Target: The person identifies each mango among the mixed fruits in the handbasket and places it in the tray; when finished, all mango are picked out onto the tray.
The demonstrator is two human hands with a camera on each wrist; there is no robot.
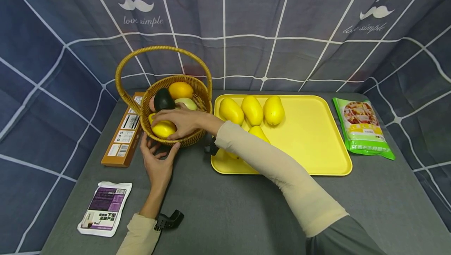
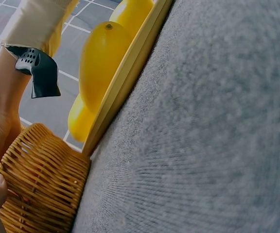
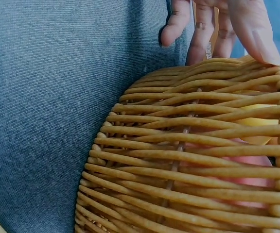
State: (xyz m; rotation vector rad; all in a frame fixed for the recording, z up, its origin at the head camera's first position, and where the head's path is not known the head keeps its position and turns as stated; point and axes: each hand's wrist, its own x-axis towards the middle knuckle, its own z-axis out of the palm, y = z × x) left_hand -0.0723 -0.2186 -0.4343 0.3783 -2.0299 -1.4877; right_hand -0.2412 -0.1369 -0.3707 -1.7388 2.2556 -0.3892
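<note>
In the head view my right hand reaches into the wicker basket, its fingers and thumb spanning a glossy yellow mango against the near wall. Around that mango lie a dark green avocado, an orange-yellow fruit and a pale green fruit. My left hand is at the basket's near left side. In the right wrist view its thumb touches the rim, with loose fingers along the outer wall. The right fingertips are partly hidden by the fruit.
Right of the basket, a yellow tray carries several yellow mangoes, partly covered by my right sleeve. A brown box sits left of the basket. A white-purple pouch lies nearer; a green food packet lies far right.
</note>
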